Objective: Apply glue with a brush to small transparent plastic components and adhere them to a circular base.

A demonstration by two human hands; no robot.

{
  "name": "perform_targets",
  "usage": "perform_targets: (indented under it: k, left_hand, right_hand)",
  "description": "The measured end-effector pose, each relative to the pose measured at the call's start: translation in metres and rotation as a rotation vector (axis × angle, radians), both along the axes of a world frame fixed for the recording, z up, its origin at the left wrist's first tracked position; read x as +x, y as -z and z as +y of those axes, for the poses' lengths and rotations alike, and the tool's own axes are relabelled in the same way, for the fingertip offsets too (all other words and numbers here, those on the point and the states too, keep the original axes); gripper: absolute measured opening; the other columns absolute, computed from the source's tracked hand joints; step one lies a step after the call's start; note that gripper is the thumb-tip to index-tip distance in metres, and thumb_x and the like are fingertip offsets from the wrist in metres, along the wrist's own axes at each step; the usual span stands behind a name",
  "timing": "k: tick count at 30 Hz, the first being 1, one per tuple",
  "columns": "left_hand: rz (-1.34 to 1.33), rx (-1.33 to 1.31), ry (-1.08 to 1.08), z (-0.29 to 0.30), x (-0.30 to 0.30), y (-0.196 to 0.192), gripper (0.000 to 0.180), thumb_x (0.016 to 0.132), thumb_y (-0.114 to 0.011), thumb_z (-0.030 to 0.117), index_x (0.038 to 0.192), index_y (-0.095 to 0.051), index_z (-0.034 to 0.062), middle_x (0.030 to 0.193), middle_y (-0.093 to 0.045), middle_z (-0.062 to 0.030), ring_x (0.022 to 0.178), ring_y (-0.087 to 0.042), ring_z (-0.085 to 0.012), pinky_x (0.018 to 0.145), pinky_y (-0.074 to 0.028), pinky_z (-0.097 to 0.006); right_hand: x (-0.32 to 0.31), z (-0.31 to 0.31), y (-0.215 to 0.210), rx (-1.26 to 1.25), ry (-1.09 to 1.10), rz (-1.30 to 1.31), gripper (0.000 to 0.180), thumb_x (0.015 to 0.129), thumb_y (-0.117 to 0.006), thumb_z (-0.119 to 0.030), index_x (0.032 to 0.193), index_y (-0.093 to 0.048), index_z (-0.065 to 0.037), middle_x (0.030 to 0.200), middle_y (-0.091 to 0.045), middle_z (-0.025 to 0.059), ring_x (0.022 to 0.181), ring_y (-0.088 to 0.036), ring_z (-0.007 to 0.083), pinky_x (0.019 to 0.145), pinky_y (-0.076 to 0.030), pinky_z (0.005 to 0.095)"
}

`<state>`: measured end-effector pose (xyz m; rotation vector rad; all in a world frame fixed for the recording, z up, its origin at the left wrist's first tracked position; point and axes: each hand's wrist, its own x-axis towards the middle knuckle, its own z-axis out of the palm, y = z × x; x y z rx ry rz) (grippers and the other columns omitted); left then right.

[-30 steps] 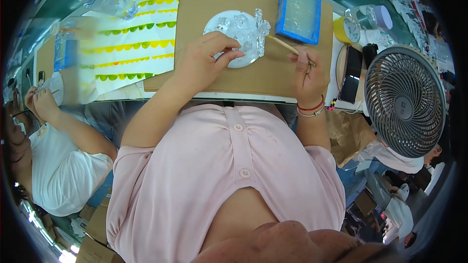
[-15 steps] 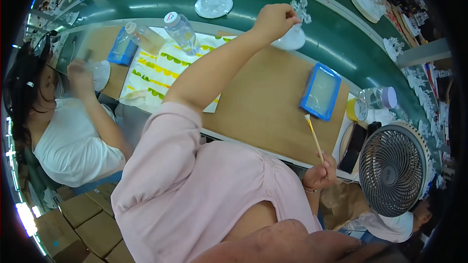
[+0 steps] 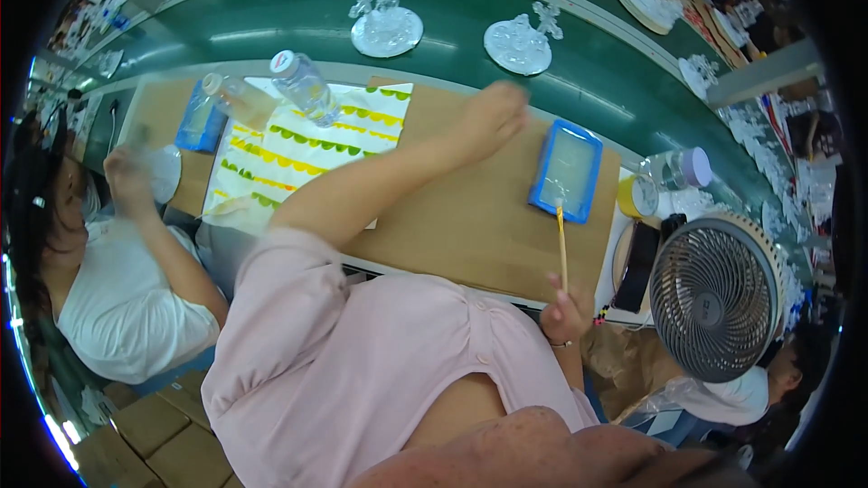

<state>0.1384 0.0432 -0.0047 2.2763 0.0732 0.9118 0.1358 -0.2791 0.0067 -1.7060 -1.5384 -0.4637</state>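
Observation:
My left hand (image 3: 495, 119) hangs over the brown board (image 3: 452, 208), its fingertips smeared by motion. Just beyond it, a clear figurine on a white round base (image 3: 518, 45) stands on the green belt. A similar clear figurine (image 3: 387, 32) stands farther left. My right hand (image 3: 567, 312) is closed round the lower end of a thin brush (image 3: 563, 248) with a yellow band near its tip. That tip reaches the near edge of a blue-rimmed shallow tray (image 3: 568, 167) with a pale, glossy surface. Whether the tip touches the tray's contents, I cannot tell.
On the left lie a striped cloth (image 3: 289, 145) and a clear bottle (image 3: 306, 90). A grey fan (image 3: 714, 298), a lidded jar (image 3: 678, 168) and a yellow tape roll (image 3: 637, 196) stand right. A person in white (image 3: 136, 307) sits at left.
My left hand has let go of the figurine and drawn back toward me, over the board. The brush in my right hand has swung upright, its tip now at the blue-rimmed tray. The view has shifted.

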Motion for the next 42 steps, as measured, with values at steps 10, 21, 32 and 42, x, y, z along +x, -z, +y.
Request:
perform_targets:
  k: [10,21,32,42]
  left_hand:
    - [0.220,-0.269,0.158,-0.083,-0.181,0.029,0.007,0.078,-0.072,0.007,0.082,-0.066,0.0052,0.106,-0.065,-0.0102,0.095,-0.061,-0.0270,0.081,-0.049,-0.036]
    - [0.131,-0.155,0.102,-0.094,-0.181,0.044,0.009,0.076,-0.072,0.008,0.083,-0.067,0.0044,0.103,-0.064,-0.0095,0.095,-0.059,-0.0263,0.080,-0.048,-0.035]
    - [0.116,-0.100,0.071,-0.096,-0.181,0.050,0.010,0.076,-0.073,0.008,0.085,-0.068,0.0054,0.100,-0.065,-0.0083,0.093,-0.059,-0.0266,0.079,-0.049,-0.035]
    - [0.123,-0.088,0.073,-0.102,-0.181,0.044,0.012,0.079,-0.069,0.015,0.085,-0.068,0.0053,0.096,-0.065,-0.0083,0.090,-0.060,-0.0271,0.078,-0.049,-0.038]
  right_hand:
    - [-0.024,0.033,0.035,-0.055,0.046,0.101,0.039,0.082,-0.063,-0.009,0.119,-0.052,-0.005,0.124,-0.056,0.0213,0.110,-0.056,0.0344,0.103,-0.036,0.0504]
    - [-0.049,0.039,0.054,-0.189,0.102,0.089,0.057,0.084,-0.064,-0.017,0.133,-0.038,-0.004,0.138,-0.042,0.0209,0.133,-0.037,0.0331,0.110,-0.014,0.0597]
    - [-0.053,0.047,0.050,-0.183,0.168,0.019,0.064,0.087,-0.060,-0.018,0.140,-0.029,-0.002,0.147,-0.032,0.0201,0.138,-0.029,0.0314,0.112,-0.012,0.0585]
    - [-0.053,0.043,0.051,-0.184,0.198,0.011,0.066,0.088,-0.059,-0.018,0.143,-0.024,-0.004,0.147,-0.032,0.0218,0.136,-0.033,0.0330,0.113,-0.011,0.0564]
